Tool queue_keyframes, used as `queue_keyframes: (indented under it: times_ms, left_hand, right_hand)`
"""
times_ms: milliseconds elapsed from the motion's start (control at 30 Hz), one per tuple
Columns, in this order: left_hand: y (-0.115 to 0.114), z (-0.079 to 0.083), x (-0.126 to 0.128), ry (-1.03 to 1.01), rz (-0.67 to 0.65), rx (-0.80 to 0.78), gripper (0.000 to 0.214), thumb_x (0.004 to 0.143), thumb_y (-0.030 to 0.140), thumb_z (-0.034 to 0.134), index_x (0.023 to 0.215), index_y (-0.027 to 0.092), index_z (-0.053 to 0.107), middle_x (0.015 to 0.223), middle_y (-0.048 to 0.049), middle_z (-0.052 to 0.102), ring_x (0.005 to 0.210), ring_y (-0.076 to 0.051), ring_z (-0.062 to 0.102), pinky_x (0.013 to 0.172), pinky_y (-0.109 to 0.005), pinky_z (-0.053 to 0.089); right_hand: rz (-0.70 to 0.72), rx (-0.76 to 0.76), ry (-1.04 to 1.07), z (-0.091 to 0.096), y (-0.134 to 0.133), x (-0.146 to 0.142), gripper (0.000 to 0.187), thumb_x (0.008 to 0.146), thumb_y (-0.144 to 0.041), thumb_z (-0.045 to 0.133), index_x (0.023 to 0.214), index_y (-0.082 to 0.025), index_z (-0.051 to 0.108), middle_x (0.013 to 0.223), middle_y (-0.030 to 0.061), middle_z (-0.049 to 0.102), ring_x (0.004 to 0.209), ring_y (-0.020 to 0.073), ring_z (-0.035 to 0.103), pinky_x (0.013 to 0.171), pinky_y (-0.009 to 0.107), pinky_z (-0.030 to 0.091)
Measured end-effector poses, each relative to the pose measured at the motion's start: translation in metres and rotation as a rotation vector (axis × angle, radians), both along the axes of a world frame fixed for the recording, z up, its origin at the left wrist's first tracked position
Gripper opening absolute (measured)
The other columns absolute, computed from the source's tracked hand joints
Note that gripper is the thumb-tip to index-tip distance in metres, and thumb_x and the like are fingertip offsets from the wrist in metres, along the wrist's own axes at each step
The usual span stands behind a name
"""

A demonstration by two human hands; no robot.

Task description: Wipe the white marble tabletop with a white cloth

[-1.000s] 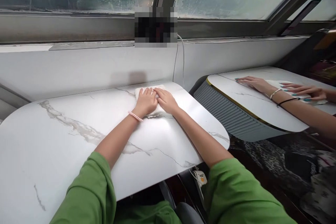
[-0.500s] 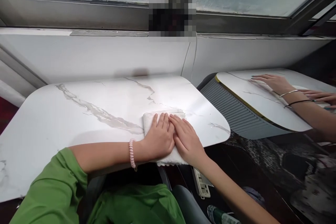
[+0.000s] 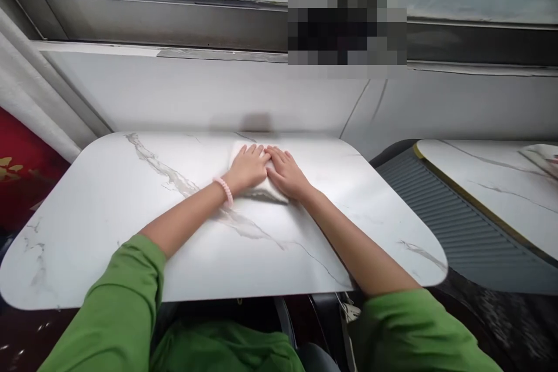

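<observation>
A folded white cloth (image 3: 267, 189) lies on the white marble-patterned table (image 3: 192, 267), toward its back edge by the wall. My left hand (image 3: 248, 167), with a pink coiled band at the wrist, rests flat on the cloth's left part. Beside it, my right hand (image 3: 288, 174) lies flat over the right part, its fingers stretched forward. The thumbs come close together in the middle. Both palms press from above, and much of the cloth is hidden under them.
Another marble-patterned table (image 3: 492, 180) with a ribbed grey side stands at the right, with a pale cloth (image 3: 540, 157) on it. Behind my table are a white wall (image 3: 196, 90) and windows. A pale curtain (image 3: 30, 75) and red fabric (image 3: 26, 168) are at the left.
Both hands and the cloth have moved from the table's near edge to the back, toward the wall. The view has turned left, and the other person's hands are out of view.
</observation>
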State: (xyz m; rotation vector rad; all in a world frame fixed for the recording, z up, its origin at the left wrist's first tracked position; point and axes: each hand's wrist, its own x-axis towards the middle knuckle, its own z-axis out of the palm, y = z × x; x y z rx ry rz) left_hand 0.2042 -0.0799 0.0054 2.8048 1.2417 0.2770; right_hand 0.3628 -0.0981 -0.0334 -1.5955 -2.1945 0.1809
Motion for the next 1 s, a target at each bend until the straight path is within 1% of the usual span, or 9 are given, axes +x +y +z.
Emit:
queue_keyframes:
  times_ms: [100,200,400,533,700,767,833,900,1000]
  left_hand:
    - [0.038,-0.004,-0.003,-0.038,0.061,0.000,0.047,0.094,0.018,0.033,0.140,0.015,0.043,0.150,-0.0099,0.040,0.140,-0.021,0.031,0.118,-0.040,0.016]
    - [0.058,-0.006,-0.005,-0.048,0.082,0.008,0.047,0.093,0.018,0.033,0.139,0.018,0.045,0.148,-0.0073,0.043,0.139,-0.020,0.033,0.118,-0.040,0.017]
    - [0.062,-0.008,-0.006,-0.056,0.084,0.026,0.045,0.094,0.019,0.032,0.136,0.017,0.048,0.148,-0.0089,0.042,0.139,-0.020,0.032,0.118,-0.040,0.015]
    - [0.055,-0.008,-0.009,-0.027,0.091,0.021,0.045,0.095,0.020,0.032,0.138,0.017,0.045,0.150,-0.0096,0.040,0.140,-0.019,0.031,0.118,-0.041,0.015]
    - [0.039,-0.006,-0.013,-0.015,0.116,0.046,0.044,0.096,0.022,0.033,0.138,0.017,0.046,0.150,-0.0118,0.039,0.140,-0.021,0.031,0.118,-0.043,0.016]
    - [0.025,-0.006,-0.018,-0.007,0.100,0.059,0.044,0.096,0.023,0.034,0.139,0.016,0.045,0.150,-0.0130,0.039,0.140,-0.022,0.031,0.117,-0.046,0.017]
    - [0.006,-0.006,-0.024,-0.004,0.047,0.075,0.045,0.096,0.022,0.035,0.139,0.015,0.043,0.150,-0.0142,0.039,0.140,-0.023,0.032,0.117,-0.047,0.018]
    - [-0.017,-0.006,-0.034,-0.005,-0.018,0.084,0.047,0.095,0.021,0.037,0.141,0.015,0.041,0.150,-0.0153,0.039,0.140,-0.024,0.032,0.117,-0.047,0.018]
    - [-0.059,-0.003,-0.053,-0.012,-0.110,0.075,0.047,0.095,0.021,0.037,0.141,0.015,0.041,0.150,-0.0152,0.038,0.141,-0.025,0.031,0.118,-0.048,0.017]
  right_hand:
    - [-0.036,0.025,0.019,-0.003,0.038,-0.009,0.055,0.091,-0.035,0.033,0.142,-0.014,0.037,0.150,0.0138,0.040,0.142,0.0283,0.029,0.116,0.055,0.021]
    - [-0.030,0.025,0.029,-0.001,0.057,-0.012,0.056,0.091,-0.034,0.031,0.143,-0.012,0.035,0.150,0.0129,0.040,0.143,0.0272,0.028,0.117,0.054,0.020]
    - [-0.015,0.037,0.038,-0.004,0.061,-0.008,0.058,0.093,-0.037,0.029,0.145,-0.010,0.033,0.151,0.0139,0.037,0.143,0.0277,0.026,0.117,0.055,0.018]
    - [-0.003,0.057,0.063,-0.005,0.056,-0.010,0.057,0.091,-0.036,0.033,0.142,-0.012,0.038,0.148,0.0138,0.042,0.140,0.0285,0.033,0.115,0.056,0.021]
    - [-0.010,0.106,0.072,0.009,0.041,-0.018,0.053,0.084,-0.032,0.039,0.131,-0.011,0.052,0.136,0.0166,0.055,0.129,0.0307,0.048,0.108,0.052,0.033]
    - [0.008,0.102,0.025,0.022,0.031,-0.018,0.047,0.081,-0.032,0.042,0.121,-0.013,0.060,0.121,0.0149,0.066,0.114,0.0308,0.058,0.098,0.046,0.043]
    - [0.013,0.081,-0.034,0.037,0.019,-0.018,0.037,0.079,-0.032,0.043,0.103,-0.017,0.068,0.098,0.0104,0.073,0.091,0.0279,0.065,0.082,0.039,0.047]
    - [0.020,0.064,-0.066,0.050,0.007,-0.018,0.029,0.079,-0.030,0.043,0.082,-0.020,0.070,0.078,0.0061,0.073,0.071,0.0230,0.064,0.070,0.033,0.045]
    - [0.120,0.013,-0.021,0.065,-0.008,-0.027,0.029,0.076,-0.026,0.042,0.056,-0.020,0.061,0.058,0.0032,0.066,0.054,0.0158,0.055,0.061,0.028,0.039]
